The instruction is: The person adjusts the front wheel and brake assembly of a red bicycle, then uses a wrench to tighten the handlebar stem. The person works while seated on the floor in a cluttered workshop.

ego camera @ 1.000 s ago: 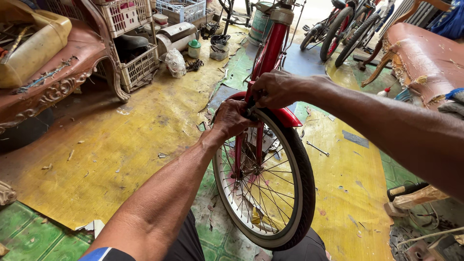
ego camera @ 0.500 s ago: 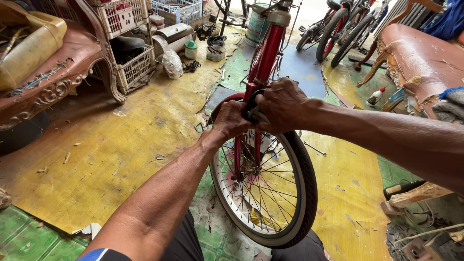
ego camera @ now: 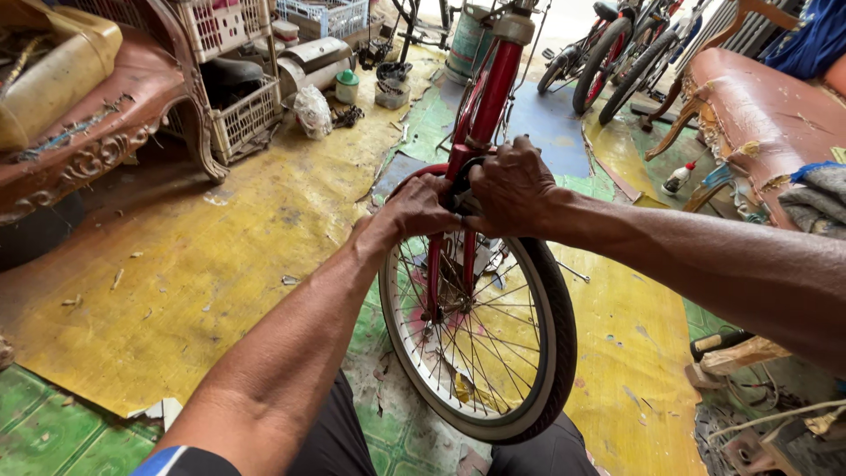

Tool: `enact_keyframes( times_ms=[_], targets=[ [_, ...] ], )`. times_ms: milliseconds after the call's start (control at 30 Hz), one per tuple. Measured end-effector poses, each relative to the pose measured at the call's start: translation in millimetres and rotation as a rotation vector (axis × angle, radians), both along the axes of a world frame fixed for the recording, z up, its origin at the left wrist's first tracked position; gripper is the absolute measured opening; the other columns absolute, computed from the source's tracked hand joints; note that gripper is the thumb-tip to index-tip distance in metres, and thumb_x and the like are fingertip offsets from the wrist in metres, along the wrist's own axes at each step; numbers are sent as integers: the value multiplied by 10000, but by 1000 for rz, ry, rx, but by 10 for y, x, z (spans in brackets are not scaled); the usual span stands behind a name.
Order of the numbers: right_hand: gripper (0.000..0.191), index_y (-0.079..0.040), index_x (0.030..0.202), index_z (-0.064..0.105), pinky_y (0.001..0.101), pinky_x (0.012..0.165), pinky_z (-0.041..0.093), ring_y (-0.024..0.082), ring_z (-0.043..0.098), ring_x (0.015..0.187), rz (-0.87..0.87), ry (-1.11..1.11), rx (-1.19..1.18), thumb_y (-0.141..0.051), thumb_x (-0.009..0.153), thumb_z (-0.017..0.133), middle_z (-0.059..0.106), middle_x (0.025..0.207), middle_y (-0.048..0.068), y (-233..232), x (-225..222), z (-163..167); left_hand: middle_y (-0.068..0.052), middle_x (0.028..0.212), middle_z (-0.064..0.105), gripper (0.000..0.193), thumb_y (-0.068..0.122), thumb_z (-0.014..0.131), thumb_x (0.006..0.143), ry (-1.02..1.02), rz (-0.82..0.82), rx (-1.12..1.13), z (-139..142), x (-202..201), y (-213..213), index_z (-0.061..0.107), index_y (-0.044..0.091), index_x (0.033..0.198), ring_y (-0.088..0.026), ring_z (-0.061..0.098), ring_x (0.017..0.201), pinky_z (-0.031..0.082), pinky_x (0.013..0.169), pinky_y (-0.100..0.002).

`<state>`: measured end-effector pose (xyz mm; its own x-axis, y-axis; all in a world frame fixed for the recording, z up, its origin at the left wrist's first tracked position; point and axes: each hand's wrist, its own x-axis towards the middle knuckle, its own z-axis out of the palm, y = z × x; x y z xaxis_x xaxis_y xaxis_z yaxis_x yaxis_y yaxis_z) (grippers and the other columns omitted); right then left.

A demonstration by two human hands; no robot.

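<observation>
We are looking down over our own arms at a red bicycle (ego camera: 490, 97) standing upright on the worn yellow floor (ego camera: 220, 264), its front wheel (ego camera: 480, 330) right between our knees, near the lower edge of the floor as we see it. Our left hand (ego camera: 421, 207) curls around the red mudguard (ego camera: 421, 174) on the wheel's left side, fingers wrapped close against the top of the tyre. Our right hand (ego camera: 511, 187) comes in from the right and clamps over the top of the wheel beside the red fork (ego camera: 434, 264), knuckles up, fingers folded tight; what sits under the palm we cannot tell, since the hand covers it. The two hands almost touch each other above the tyre. The wheel shows a black tyre (ego camera: 555, 308) with a pale sidewall and thin steel spokes (ego camera: 458, 353) running to the hub. Toward the floor's far left edge stand white plastic crates (ego camera: 233, 115), with a small white plastic bag (ego camera: 313, 110) just beside them. A carved wooden bench (ego camera: 97, 141) with a reddish seat fills the left side. Along the right edge sits another reddish padded bench (ego camera: 758, 106), and a small white bottle (ego camera: 677, 179) lies near its leg. More bicycles (ego camera: 617, 57) are parked at the far edge.
</observation>
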<state>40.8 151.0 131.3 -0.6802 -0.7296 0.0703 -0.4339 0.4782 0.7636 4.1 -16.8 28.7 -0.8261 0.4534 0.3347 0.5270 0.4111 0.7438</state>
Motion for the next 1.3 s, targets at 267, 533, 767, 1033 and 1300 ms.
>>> enact_keyframes(
  times_ms=[267, 533, 767, 1033, 1300],
  targets=[
    [656, -51, 877, 568, 396, 523, 384, 138, 450, 454, 0, -47, -12, -706, 857, 584, 517, 550, 11, -2, -27, -116, -34, 815, 759, 498, 393, 877, 603, 140, 58, -9, -51, 22, 25, 724, 105, 978, -181, 717, 735, 583, 753, -355],
    [581, -41, 906, 564, 338, 412, 397, 112, 418, 426, 19, -89, -63, -620, 871, 611, 549, 614, 32, 17, 58, -101, -32, 814, 774, 488, 430, 911, 564, 100, 104, -68, -61, -27, 17, 769, 119, 912, -186, 729, 736, 591, 760, -346],
    [554, -47, 938, 629, 277, 369, 451, 96, 484, 484, 62, -94, -39, -590, 964, 520, 617, 712, 87, 36, 96, -140, -32, 825, 780, 447, 438, 894, 640, 139, 105, -89, -107, -35, 49, 788, 147, 963, -177, 730, 744, 590, 797, -346],
    [651, -64, 885, 657, 333, 371, 465, 118, 498, 429, -200, -222, -172, -688, 979, 498, 622, 677, 63, 18, 80, -365, -25, 873, 789, 484, 427, 900, 604, 126, 93, 11, -128, -40, 24, 786, 149, 983, -176, 739, 772, 591, 792, -350],
    [626, -60, 885, 719, 337, 340, 449, 134, 503, 347, -111, -198, -458, -682, 854, 646, 603, 536, 37, -18, 142, -525, -52, 883, 787, 510, 472, 895, 632, 161, 129, 23, -195, -29, 36, 793, 122, 989, -198, 743, 800, 573, 791, -373]
  ],
)
